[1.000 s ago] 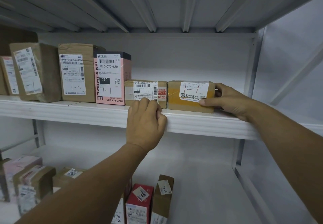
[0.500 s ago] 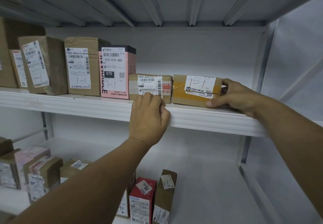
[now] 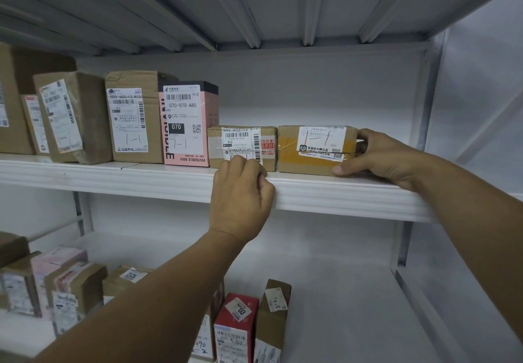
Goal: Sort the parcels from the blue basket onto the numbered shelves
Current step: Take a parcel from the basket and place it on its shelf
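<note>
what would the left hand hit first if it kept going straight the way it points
Most likely the small brown parcel with the barcode label: the left hand sits at the upper shelf lip, knuckles aimed at that parcel's front. They may already touch it; depth is unclear.

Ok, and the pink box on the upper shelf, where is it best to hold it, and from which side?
Probably its upper part, from the front right. The pink box stands upright, its left side close against the tall brown box, but the small parcel on its right is much lower, leaving the upper right face and top free.
</note>
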